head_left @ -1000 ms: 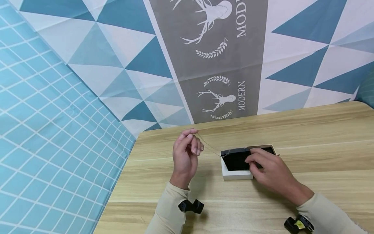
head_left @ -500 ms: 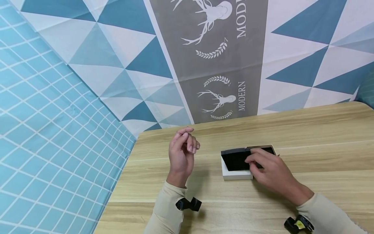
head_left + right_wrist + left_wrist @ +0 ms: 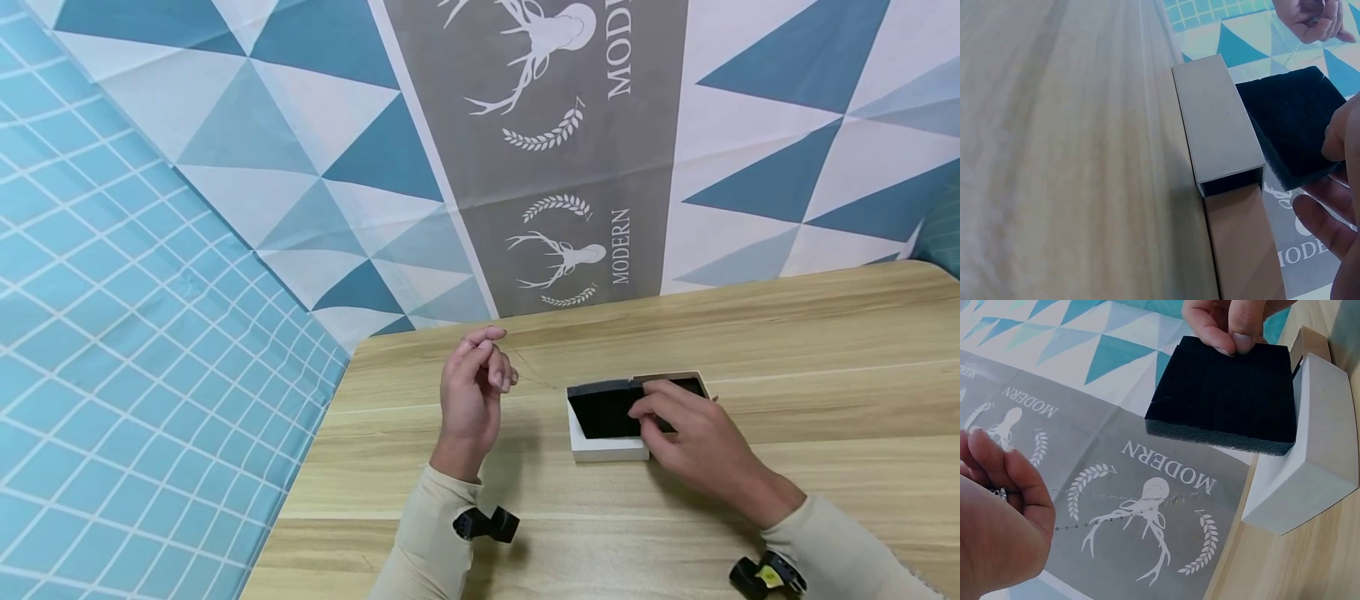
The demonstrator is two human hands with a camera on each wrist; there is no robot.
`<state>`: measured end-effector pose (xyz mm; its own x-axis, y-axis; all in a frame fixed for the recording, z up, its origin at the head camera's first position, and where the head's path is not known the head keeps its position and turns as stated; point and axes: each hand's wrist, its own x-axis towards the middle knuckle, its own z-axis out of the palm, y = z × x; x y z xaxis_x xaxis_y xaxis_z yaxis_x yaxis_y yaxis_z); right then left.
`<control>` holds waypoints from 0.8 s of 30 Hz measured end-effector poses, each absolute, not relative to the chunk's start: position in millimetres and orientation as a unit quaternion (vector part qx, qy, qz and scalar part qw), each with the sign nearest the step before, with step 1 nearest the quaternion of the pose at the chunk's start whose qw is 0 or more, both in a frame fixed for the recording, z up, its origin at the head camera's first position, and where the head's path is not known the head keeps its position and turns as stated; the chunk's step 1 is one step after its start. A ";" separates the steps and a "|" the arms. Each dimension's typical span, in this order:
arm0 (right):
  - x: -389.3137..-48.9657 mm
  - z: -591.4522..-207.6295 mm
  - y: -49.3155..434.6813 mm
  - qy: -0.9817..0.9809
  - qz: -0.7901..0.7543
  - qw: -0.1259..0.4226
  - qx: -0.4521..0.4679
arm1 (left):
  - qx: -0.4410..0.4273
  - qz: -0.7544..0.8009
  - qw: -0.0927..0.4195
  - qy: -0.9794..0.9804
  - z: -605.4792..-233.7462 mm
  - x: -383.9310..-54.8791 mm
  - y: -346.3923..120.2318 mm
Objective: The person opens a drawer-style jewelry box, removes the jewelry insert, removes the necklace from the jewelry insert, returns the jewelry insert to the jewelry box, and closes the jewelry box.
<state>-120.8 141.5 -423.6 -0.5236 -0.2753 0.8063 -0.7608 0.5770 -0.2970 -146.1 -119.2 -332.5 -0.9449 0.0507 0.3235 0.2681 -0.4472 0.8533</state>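
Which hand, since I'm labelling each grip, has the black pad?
The right hand, pinching the pad at its edge. The left hand is apart from it and holds the chain.

We saw a light wood-grain tabletop (image 3: 825, 358), its far right corner rounded. Behind its far edge we had a wall covering (image 3: 247, 108) of blue and white triangles, with a grey panel (image 3: 637, 158) running through it. On that panel we made out two white stag heads (image 3: 581, 252), curved leaf sprigs (image 3: 558, 206) and sideways "MODERN" lettering (image 3: 620, 246). To our left hung turquoise fabric (image 3: 150, 350) with a white grid; at the right edge, a teal object (image 3: 941, 225), partly cut off.
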 end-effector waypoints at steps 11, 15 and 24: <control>-120.6 -424.1 142.2 -0.810 0.328 0.366 0.320 | -0.143 -0.808 0.034 -0.571 -335.6 -146.2 -116.7; -120.5 -424.2 142.0 -0.810 0.329 0.364 0.320 | -0.123 -0.800 0.035 -0.586 -336.2 -146.9 -116.9; -120.8 -424.1 141.8 -0.811 0.328 0.362 0.323 | -0.065 -0.775 0.025 -0.629 -338.2 -149.1 -116.8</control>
<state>-120.8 141.8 -424.1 -0.5292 -0.2857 0.7990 -0.7607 0.5768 -0.2976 -149.1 -116.8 -338.2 -0.9904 0.0426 0.1314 0.1198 -0.2085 0.9706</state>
